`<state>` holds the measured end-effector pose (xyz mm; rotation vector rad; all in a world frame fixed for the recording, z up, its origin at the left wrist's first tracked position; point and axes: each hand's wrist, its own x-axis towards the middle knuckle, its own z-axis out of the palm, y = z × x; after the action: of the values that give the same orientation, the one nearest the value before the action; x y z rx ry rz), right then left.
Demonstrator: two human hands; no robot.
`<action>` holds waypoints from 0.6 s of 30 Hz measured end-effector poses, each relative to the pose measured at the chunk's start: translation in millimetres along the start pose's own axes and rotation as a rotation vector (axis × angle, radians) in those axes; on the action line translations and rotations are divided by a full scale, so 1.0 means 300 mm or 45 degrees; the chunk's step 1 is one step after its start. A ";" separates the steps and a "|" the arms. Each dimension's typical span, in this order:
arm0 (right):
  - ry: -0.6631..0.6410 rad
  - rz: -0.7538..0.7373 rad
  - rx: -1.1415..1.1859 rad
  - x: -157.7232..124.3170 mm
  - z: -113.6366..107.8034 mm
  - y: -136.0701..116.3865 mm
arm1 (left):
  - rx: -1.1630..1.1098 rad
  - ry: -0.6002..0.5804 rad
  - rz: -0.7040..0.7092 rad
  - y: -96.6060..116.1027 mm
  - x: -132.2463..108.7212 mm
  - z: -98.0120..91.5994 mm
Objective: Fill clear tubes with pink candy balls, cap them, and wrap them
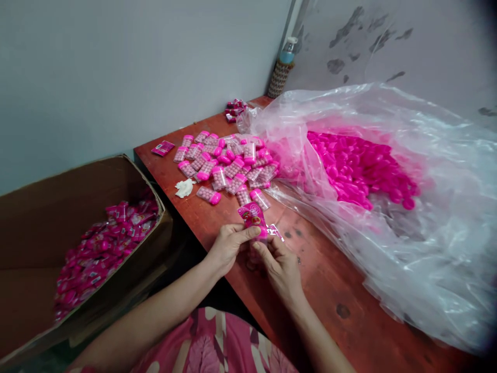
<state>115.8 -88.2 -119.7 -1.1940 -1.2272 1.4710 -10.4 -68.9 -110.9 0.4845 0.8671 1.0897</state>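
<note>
Both hands meet over the near edge of the red table (322, 280). My left hand (230, 245) pinches a pink printed wrapper (251, 213) between thumb and fingers. Against its lower part, my right hand (280, 267) closes on a small container with a pink cap (261, 234); the fingers partly hide it. Just beyond the hands lies a pile of clear containers (234, 168) with pink caps and small pink balls inside. One flat pink wrapper (163, 148) rests near the table's left corner.
A large clear plastic bag (392, 248) with many pink caps (357, 166) covers the right side. At the left stands a cardboard box (34, 207) holding wrapped packets (104, 248). White crumpled scrap (184, 188), more packets (235, 110) and a bottle in a woven holder (280, 77) are on the table.
</note>
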 end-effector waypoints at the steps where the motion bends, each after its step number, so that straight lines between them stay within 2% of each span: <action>1: 0.000 0.015 0.008 0.001 -0.004 -0.001 | 0.023 -0.014 -0.002 -0.002 -0.001 0.000; 6: -0.093 0.264 0.358 0.014 -0.016 -0.002 | 0.098 -0.100 -0.026 -0.008 -0.010 0.000; 9: -0.065 0.330 0.463 0.012 -0.014 0.000 | 0.081 -0.049 -0.018 -0.009 -0.006 -0.003; 13: -0.006 0.265 0.474 -0.012 -0.009 -0.008 | -0.004 0.075 0.036 -0.011 0.004 -0.002; 18: 0.152 0.111 0.271 -0.037 0.002 -0.022 | -0.049 0.085 0.045 -0.025 0.000 0.016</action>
<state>117.5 -98.2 -111.6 -1.1843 -0.9243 1.5284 -2.2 -71.6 -113.5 0.4347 0.8975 1.1583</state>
